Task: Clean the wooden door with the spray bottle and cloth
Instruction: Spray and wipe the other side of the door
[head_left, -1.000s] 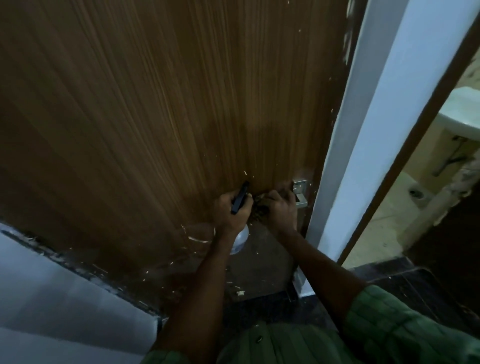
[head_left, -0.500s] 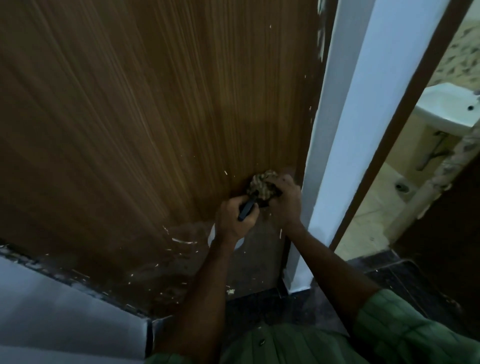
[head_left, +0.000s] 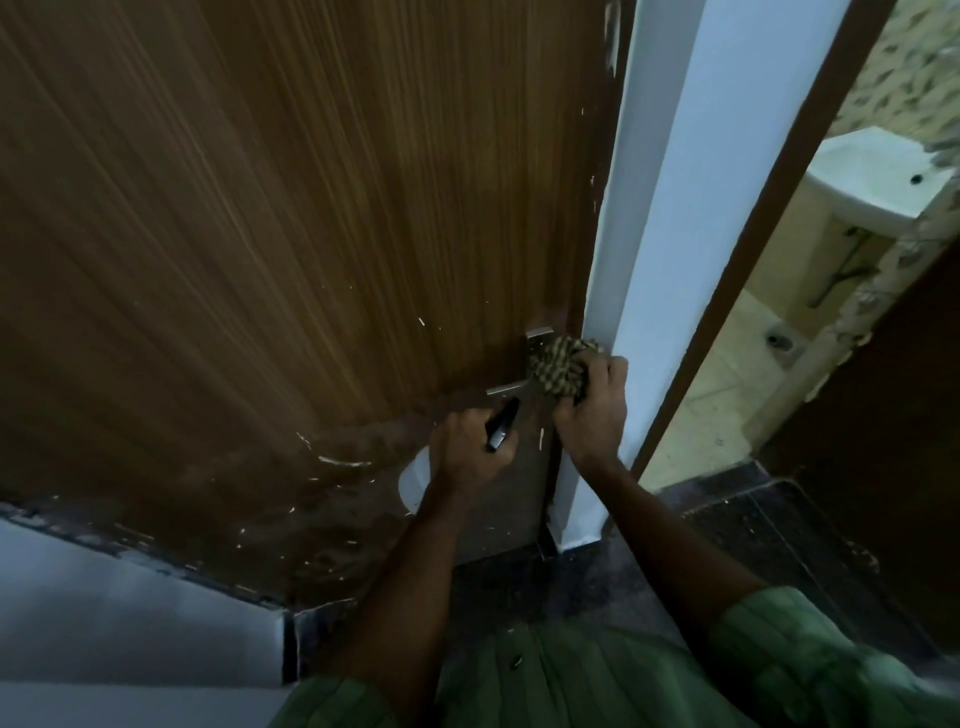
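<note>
The wooden door (head_left: 291, 218) fills the left and centre of the view, its lower part darker and flecked with pale specks. My right hand (head_left: 592, 410) grips a bunched checked cloth (head_left: 558, 371) and presses it against the metal door handle (head_left: 524, 364) near the door's right edge. Just left of it and lower, my left hand (head_left: 467, 452) grips the spray bottle: its black trigger head (head_left: 501, 423) points up toward the handle, and the pale body (head_left: 413, 478) shows below my wrist.
A white door frame (head_left: 665, 234) runs down right of the door. Beyond it an open doorway shows a tiled bathroom floor (head_left: 737, 384) and a white washbasin (head_left: 878, 182). A pale wall (head_left: 104, 623) sits lower left. Dark stone floor (head_left: 737, 530) lies underfoot.
My right hand has carried the cloth right, from the door face left of the handle onto the plate by the frame. The left hand with the bottle stays just below; the handle lever shows again.
</note>
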